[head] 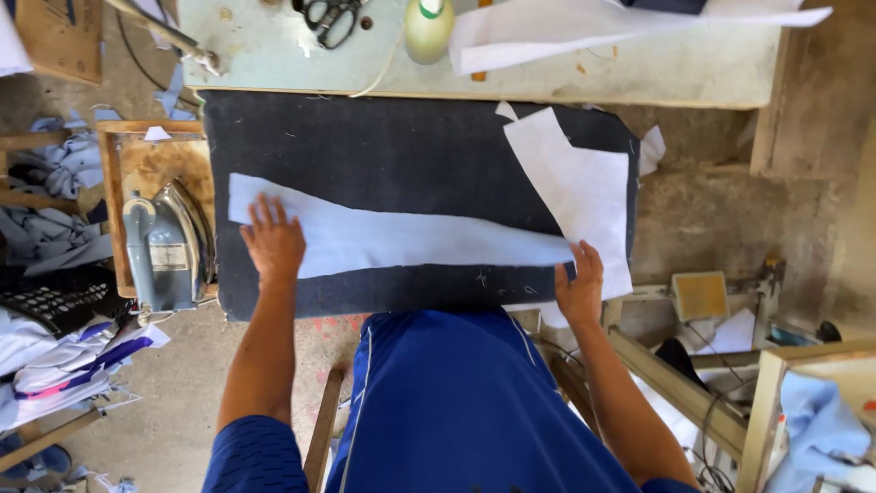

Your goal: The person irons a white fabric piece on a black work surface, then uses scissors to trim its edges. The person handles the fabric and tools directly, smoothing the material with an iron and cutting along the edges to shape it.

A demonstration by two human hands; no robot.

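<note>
A long pale blue fabric strip (401, 239) lies flat across a dark padded pressing board (383, 146). My left hand (272, 241) rests flat on the strip's left end, fingers spread. My right hand (580, 285) presses on the strip's right end at the board's near edge. A white fabric piece (577, 187) lies over the board's right side, under the strip's end.
An electric iron (167, 245) stands on a wooden stand to the left. Behind the board is a pale table with scissors (328, 18), a bottle (429, 29) and white cloth (620, 26). Fabric scraps pile at left; a wooden frame stands at right.
</note>
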